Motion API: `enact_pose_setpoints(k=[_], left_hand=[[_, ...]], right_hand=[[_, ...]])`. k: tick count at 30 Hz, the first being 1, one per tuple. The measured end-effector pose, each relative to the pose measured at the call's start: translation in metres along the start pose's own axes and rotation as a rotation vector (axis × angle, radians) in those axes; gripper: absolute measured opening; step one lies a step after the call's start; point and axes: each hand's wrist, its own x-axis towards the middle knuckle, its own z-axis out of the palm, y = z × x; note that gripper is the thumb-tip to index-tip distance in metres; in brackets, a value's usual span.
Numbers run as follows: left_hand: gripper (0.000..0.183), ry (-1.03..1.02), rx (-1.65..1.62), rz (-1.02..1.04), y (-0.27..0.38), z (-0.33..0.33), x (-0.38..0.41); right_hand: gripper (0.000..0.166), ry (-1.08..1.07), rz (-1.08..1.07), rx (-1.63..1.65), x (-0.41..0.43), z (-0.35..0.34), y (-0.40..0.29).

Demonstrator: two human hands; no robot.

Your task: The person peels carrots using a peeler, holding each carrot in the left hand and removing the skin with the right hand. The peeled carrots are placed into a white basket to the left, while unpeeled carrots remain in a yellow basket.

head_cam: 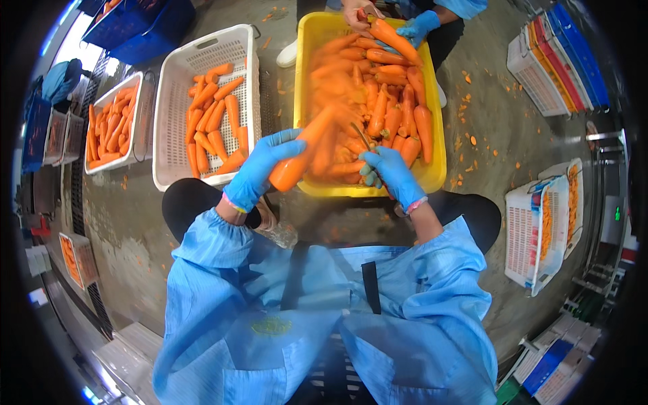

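Observation:
My left hand (273, 157), in a blue glove, grips a large carrot (293, 167) by its thick end, above the near left rim of a yellow plastic crate (439, 167). The carrot slants up and to the right, and its far part is blurred. Over the crate's near edge, my right hand (387, 167), also gloved in blue, is closed on the handle of a small knife (360, 135); its thin curved blade points up and left. Many carrots (392, 119) fill the crate beneath both hands. Left of it, a white perforated plastic crate (172, 116) holds more carrots.
Across the yellow crate, a co-worker's hands (417, 26) hold a carrot (395, 40). A smaller crate of carrots (111, 121) stands far left, near blue bins (152, 35). Stacked crates (557, 61) and crates with orange pieces (536, 228) stand right. Carrot scraps (473, 140) dot the wet floor.

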Motion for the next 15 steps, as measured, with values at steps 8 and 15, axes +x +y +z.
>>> enact_pose_setpoints(k=[8,15], left_hand=[[0.047,0.011,-0.312,0.013,0.005,-0.005,0.01],[0.047,-0.046,-0.449,-0.017,0.016,-0.006,-0.008]], right_hand=[[0.047,-0.215,0.236,0.474,-0.014,0.059,0.058],[0.043,-0.012,0.258,0.487,-0.039,0.099,0.092]])
